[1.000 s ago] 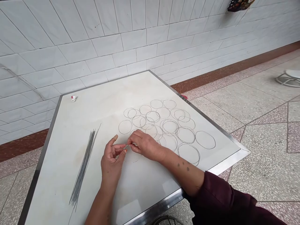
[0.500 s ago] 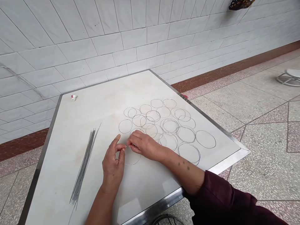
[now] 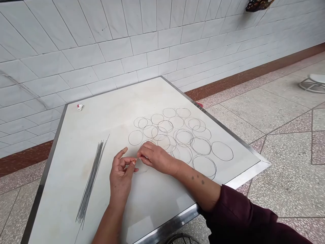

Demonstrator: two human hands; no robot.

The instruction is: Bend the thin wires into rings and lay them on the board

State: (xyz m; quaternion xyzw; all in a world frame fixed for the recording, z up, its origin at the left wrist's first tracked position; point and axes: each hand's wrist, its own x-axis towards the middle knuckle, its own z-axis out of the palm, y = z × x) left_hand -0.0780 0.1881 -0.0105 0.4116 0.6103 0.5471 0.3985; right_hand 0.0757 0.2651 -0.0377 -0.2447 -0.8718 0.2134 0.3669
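My left hand (image 3: 122,174) pinches a thin wire between thumb and index finger, its other fingers partly raised. Just to its right, my right hand (image 3: 158,157) pinches the same wire, with the fingertips of both hands almost touching. Below the fingers a faint curve of the wire loop (image 3: 142,171) shows above the white table (image 3: 101,118). Several thin wire rings (image 3: 201,146) lie overlapping on the table beyond and to the right of my hands. A bundle of straight wires (image 3: 91,183) lies to the left of my left hand.
A small white and pink object (image 3: 80,107) sits at the table's far left corner. The table has a metal edge (image 3: 175,222), and a tiled wall (image 3: 142,44) stands behind it. On the floor at the right is a round white stool (image 3: 315,81).
My left hand has turned slightly, and its raised fingers have shifted. The wire loop under the fingers now shows less clearly. My right hand keeps nearly the same place.
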